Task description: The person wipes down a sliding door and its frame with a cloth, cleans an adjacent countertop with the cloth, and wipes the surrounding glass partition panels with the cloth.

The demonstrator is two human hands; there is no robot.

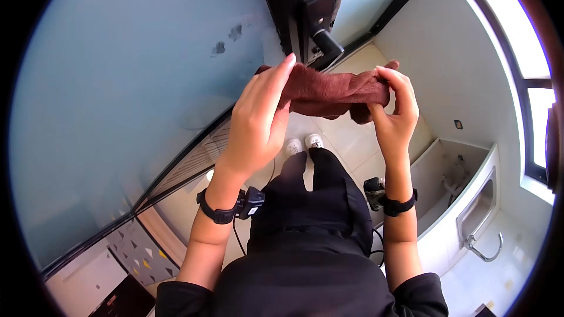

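Note:
Between my two hands a brown cloth (329,91) is stretched sideways, bunched and folded, in front of my chest. My left hand (258,108) grips its left end, with the thumb on the near side and the fingers pointing up. At the other end my right hand (396,103) pinches the cloth between thumb and fingers, and a bit of it hangs below. Just beyond the cloth is a black door handle (326,44) on a dark door frame (285,6). The cloth seems to be apart from the handle, though they overlap in view.
A large bluish glass panel (135,82) with dark smudges fills the left. To the right stand an open white cabinet (429,170) with pipes inside and a sink (477,202) with a curved faucet (490,252). A window (517,23) is at upper right. Cables hang near my wrists.

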